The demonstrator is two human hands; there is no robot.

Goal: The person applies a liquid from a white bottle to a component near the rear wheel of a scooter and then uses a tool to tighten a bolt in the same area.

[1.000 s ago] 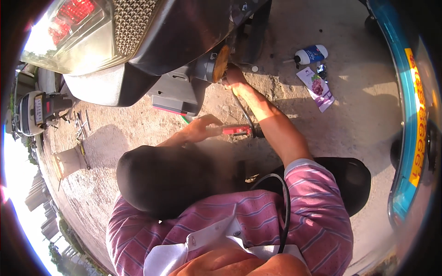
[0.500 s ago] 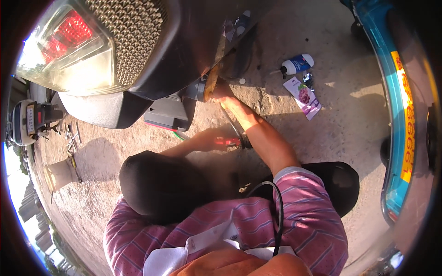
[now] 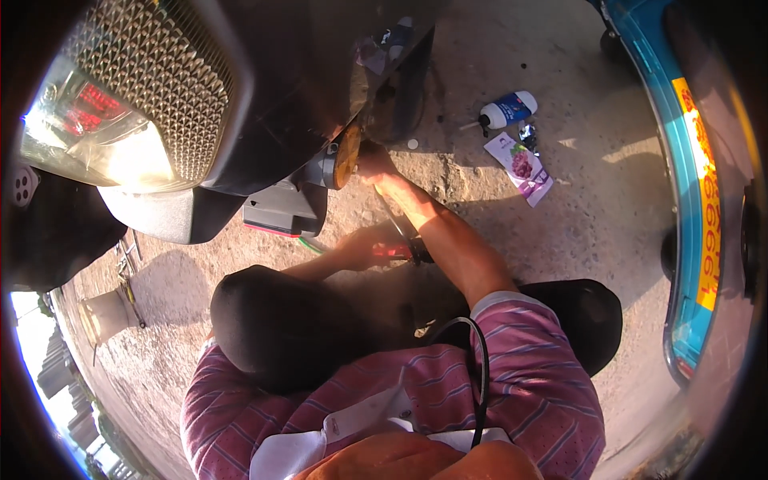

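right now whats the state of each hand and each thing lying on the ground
right hand: reached up, touching the orange reflector under the scooter
left hand: low, gripping a red-handled tool
bottle: lying on its side
purple packet: flat on the ground

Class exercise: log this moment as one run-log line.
left hand: grips red-handled tool | right hand: at orange disc under scooter | ground: bottle, packet
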